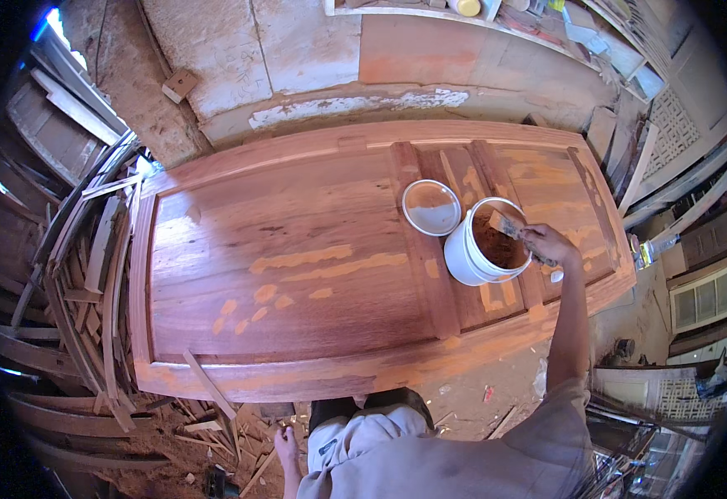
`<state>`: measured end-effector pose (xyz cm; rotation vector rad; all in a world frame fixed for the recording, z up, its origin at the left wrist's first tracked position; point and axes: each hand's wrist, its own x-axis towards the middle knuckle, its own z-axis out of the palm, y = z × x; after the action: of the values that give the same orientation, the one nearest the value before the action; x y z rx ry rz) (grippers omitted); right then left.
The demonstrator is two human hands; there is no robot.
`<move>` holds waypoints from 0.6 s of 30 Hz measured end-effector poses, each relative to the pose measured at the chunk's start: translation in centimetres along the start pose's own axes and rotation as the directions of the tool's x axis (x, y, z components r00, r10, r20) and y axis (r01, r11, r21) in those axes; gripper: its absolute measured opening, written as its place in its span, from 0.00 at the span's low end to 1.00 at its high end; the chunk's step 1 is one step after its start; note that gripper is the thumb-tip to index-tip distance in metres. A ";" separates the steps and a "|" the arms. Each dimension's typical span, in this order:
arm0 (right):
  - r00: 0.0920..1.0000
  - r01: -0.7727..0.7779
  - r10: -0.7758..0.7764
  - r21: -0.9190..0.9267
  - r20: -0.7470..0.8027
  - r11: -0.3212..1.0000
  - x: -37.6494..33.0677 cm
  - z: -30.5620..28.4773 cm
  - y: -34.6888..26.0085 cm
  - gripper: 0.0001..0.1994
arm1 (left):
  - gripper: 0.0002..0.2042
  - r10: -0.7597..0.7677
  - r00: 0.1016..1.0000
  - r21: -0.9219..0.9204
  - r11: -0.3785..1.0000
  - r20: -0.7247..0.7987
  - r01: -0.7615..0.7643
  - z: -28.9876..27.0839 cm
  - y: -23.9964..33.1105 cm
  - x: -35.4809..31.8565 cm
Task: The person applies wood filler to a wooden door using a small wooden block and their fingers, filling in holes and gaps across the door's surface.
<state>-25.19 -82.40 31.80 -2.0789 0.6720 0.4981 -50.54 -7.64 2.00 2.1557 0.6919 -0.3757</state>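
My right hand (549, 244) is closed around the handle of a putty knife (506, 224). The knife's wide, smeared blade dips into the mouth of a white plastic bucket (463, 259). Reddish-brown filler (493, 246) shows inside it. The bucket stands on a large reddish wooden door panel (330, 216), which has several orange filler patches (305, 259). Beside the bucket lies its round lid (431, 208). My left hand (287, 447) hangs low by my side, off the panel's near edge, loosely bent with its fingers slightly apart and nothing visible in it.
Scrap wood strips (97, 283) are heaped on the left, some touching the panel's end. A thin stick (209, 384) leans against the near edge. Behind the panel rises a wall (297, 50) with a cluttered shelf (463, 12). Wooden frames (704, 299) crowd the right side.
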 end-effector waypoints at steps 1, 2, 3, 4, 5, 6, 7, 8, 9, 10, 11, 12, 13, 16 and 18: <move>0.998 0.015 -0.015 0.004 -0.066 1.000 -0.6 0.5 -0.1 0.14 | 0.15 -0.005 1.000 0.039 0.999 -0.019 0.006 -0.6 0.0 1.2; 0.991 0.030 -0.028 0.009 -0.130 1.000 -1.0 1.2 0.6 0.14 | 0.15 0.001 1.000 0.036 0.999 -0.013 -0.001 -1.5 0.3 2.1; 0.971 0.140 -0.118 0.094 -0.207 0.986 -0.8 1.0 3.4 0.15 | 0.15 0.037 0.998 -0.009 0.999 -0.047 -0.037 -1.5 0.8 2.9; 0.969 0.139 -0.118 0.083 -0.218 0.987 -1.0 2.1 4.7 0.15 | 0.16 0.065 0.993 -0.043 0.997 -0.100 -0.069 -2.3 1.1 3.7; 0.926 0.280 -0.227 0.145 -0.302 0.949 -1.1 3.5 5.1 0.12 | 0.16 0.064 0.993 -0.055 0.996 -0.104 -0.069 -3.5 0.0 5.2; 0.863 0.428 -0.330 0.206 -0.381 0.880 -1.3 5.3 4.7 0.10 | 0.16 0.024 0.984 -0.038 0.999 -0.176 -0.031 -5.4 -2.5 7.1; 0.861 0.439 -0.343 0.209 -0.375 0.874 -1.9 6.9 4.4 0.10 | 0.17 -0.016 0.971 -0.022 1.000 -0.240 0.011 -6.9 -4.5 8.3; 0.843 0.394 -0.269 0.194 -0.466 0.898 -2.9 8.0 4.5 0.10 | 0.17 -0.019 0.972 -0.032 0.999 -0.234 0.012 -7.0 -5.2 9.0; 0.808 0.350 -0.197 0.184 -0.555 0.918 -3.8 9.0 4.4 0.10 | 0.17 -0.118 0.952 -0.196 0.979 -0.281 0.063 -6.9 -5.5 9.9; 0.802 0.359 -0.207 0.176 -0.560 0.917 -4.3 10.1 4.2 0.10 | 0.18 -0.221 0.923 -0.359 0.928 -0.315 0.100 -7.1 -5.9 11.0; 0.767 0.387 -0.227 0.149 -0.600 0.910 -3.9 12.1 3.5 0.10 | 0.20 -0.194 0.891 -0.334 0.941 -0.409 0.052 -9.2 -7.8 12.5; 0.723 0.386 -0.238 0.094 -0.649 0.918 -4.0 13.0 3.6 0.11 | 0.20 -0.195 0.895 -0.347 0.936 -0.401 0.049 -8.6 -7.9 13.1; 0.714 0.385 -0.242 0.080 -0.657 0.919 -4.2 13.7 3.9 0.11 | 0.20 -0.208 0.885 -0.342 0.938 -0.416 0.060 -8.1 -7.9 13.5; 0.549 0.417 -0.303 -0.060 -0.779 0.907 -4.6 15.1 3.6 0.11 | 0.21 -0.192 0.888 -0.290 0.955 -0.418 0.070 -6.7 -6.7 14.5; 0.618 0.413 -0.089 0.226 -0.781 0.882 -4.6 17.1 1.1 0.11 | 0.24 -0.256 0.855 -0.352 0.931 -0.451 0.093 -7.8 -7.7 15.6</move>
<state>-31.14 -67.38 24.44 -1.8911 0.8272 -0.6992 -42.33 7.88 -5.44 1.8831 1.1595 0.2023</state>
